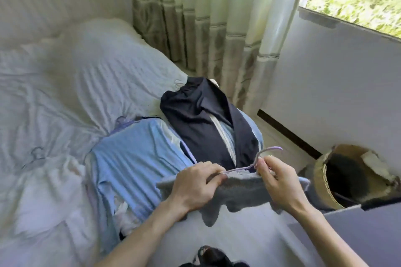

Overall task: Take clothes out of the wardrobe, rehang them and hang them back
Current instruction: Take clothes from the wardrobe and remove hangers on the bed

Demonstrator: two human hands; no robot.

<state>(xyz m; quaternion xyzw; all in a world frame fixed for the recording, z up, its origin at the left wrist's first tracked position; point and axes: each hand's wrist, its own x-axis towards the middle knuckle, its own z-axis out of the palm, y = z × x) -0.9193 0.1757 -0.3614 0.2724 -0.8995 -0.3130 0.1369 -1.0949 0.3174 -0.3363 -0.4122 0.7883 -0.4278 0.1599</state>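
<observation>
— What lies round the two hands, biggest first?

— The bed [43,115], in rumpled white sheets, spreads out beyond them and to their left. A pale banded curtain [206,17] hangs well beyond the grip, at the bed's far side.

— And the clothes?

— A light blue garment [134,158] lies flat on the bed just left of the left hand. A dark navy garment [199,119] lies just beyond both hands and overlaps the blue one's right edge. To the right of the right hand stands a round tan basket [320,178] with dark things inside.

— What does the person hold?

— A small grey knitted garment [243,193], stretched between the two hands, with its lower edge hanging free below them. A lilac hanger [269,149] lies along its top edge, and the hook rises just above the right hand.

— How do the hands grip?

— The left hand [195,184] pinches the knit's top edge, together with the hanger's arm, between thumb and curled fingers. The right hand [280,182] has its fingers curled closed about the hanger's neck and the knit's neckline. Whether the hanger's arms sit inside the garment cannot be told.
</observation>
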